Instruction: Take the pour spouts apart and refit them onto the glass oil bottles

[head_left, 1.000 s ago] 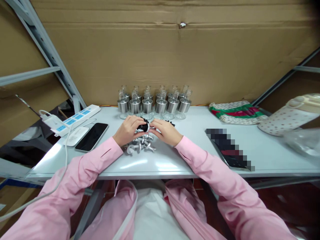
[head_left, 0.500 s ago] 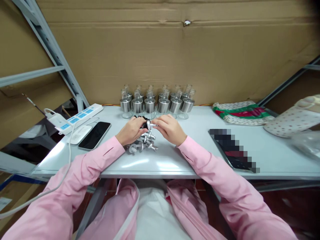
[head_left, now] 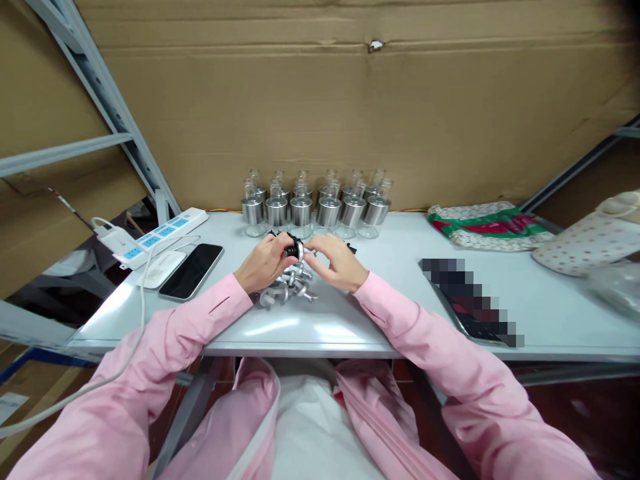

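My left hand (head_left: 266,261) is closed around the black ribbed end of a bottle stopper (head_left: 301,251) with a silver top. Opposite it, the thumb and fingertips of my right hand (head_left: 336,262) pinch the stopper's narrow silver tip. Below both hands lies a pile of silver stopper pieces (head_left: 285,291) on the table. Dark pieces show behind my left fingers, mostly covered by them. Past my right hand's knuckles, a small black piece (head_left: 352,248) peeks out.
Two rows of glass bottles with steel sleeves (head_left: 301,212) stand at the back of the table (head_left: 390,320). A phone (head_left: 193,271), white charger and power strip (head_left: 160,237) lie left. Rightward are a dark package (head_left: 465,300), a patterned cloth (head_left: 490,227) and a dotted container (head_left: 585,240).
My right hand's fingers have shifted on the stopper's tip, with the thumb now stretched lower. The black piece behind that hand has come into sight. My left hand keeps its grip.
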`<state>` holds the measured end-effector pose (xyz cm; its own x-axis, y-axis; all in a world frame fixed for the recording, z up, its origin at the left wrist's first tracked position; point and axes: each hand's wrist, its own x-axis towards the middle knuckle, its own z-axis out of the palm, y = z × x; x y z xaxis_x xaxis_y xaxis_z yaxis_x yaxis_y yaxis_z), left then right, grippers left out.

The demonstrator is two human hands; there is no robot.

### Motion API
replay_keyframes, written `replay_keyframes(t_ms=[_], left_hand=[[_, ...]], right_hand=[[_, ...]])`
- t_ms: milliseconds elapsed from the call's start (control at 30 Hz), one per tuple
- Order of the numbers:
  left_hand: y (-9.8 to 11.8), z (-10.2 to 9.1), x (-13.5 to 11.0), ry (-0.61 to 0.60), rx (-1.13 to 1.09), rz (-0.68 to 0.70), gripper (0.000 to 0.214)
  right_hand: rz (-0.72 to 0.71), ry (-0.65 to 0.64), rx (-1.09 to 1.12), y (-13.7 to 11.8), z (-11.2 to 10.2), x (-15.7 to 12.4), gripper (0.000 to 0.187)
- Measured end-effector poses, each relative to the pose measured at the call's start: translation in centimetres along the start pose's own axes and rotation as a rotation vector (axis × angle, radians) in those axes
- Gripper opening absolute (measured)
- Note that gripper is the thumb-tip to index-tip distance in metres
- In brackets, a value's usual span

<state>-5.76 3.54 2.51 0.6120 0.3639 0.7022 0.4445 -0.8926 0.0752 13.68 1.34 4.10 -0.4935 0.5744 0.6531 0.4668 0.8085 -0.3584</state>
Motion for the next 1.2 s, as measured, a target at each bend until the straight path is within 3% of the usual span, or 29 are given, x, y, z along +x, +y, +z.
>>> replay_keyframes(t_ms=[100, 200, 300, 367, 467, 600, 733, 833, 933, 1100, 1133, 1200], left_hand=[[-0.4, -0.1, 0.0, 0.017, -0.015, 0.081, 0.037], [-0.5, -0.4, 0.0, -0.015, -0.001, 0.098, 0.043], [-0.4, -0.8, 0.3, -0.031, 0.029, 0.076, 0.047], [-0.5, -1.0, 0.5, -0.004, 0.057, 0.07, 0.049], [-1.0, -1.2, 0.7, 0.028, 0.097, 0.063, 0.051], [-1.3, -1.3, 0.9, 0.037, 0.105, 0.018, 0.052], [-0.8, -1.0, 1.3, 0.024, 0.025, -0.079, 0.05], [-0.4, -0.9, 1.5, -0.056, -0.092, -0.195, 0.049], [-1.4, -1.9, 1.3, -0.084, -0.143, -0.273, 0.048], [-5.3, -4.1, 0.3, 0.216, 0.013, -0.502, 0.039], [-5.8, -4.2, 0.1, 0.187, 0.036, -0.491, 0.032], [-6.5, -3.9, -0.3, 0.034, 0.082, -0.432, 0.027]], right_hand=[[0.303, -0.188, 0.549, -0.5, 0.1, 0.3, 0.042], [0.507, -0.378, 0.965, -0.8, 0.4, 0.5, 0.046], [0.555, -0.34, 1.076, -1.1, 1.1, 0.3, 0.048], [0.502, -0.261, 0.971, -1.4, 1.5, 0.1, 0.048], [0.363, -0.155, 0.549, -1.7, 1.7, 0.1, 0.047], [0.011, -0.024, -0.15, -1.1, 1.0, 0.4, 0.047], [-0.239, -0.023, -0.509, -0.1, -0.1, 0.9, 0.042], [-0.319, -0.019, -0.592, 0.3, -0.7, 0.8, 0.037], [-0.316, 0.054, -0.579, 0.8, -1.3, 0.3, 0.032], [0.032, 0.581, -0.468, 2.2, -2.5, -0.2, 0.045], [0.056, 0.611, -0.456, 2.4, -2.5, -0.2, 0.045], [0.002, 0.545, -0.452, 2.6, -2.3, -0.1, 0.043]])
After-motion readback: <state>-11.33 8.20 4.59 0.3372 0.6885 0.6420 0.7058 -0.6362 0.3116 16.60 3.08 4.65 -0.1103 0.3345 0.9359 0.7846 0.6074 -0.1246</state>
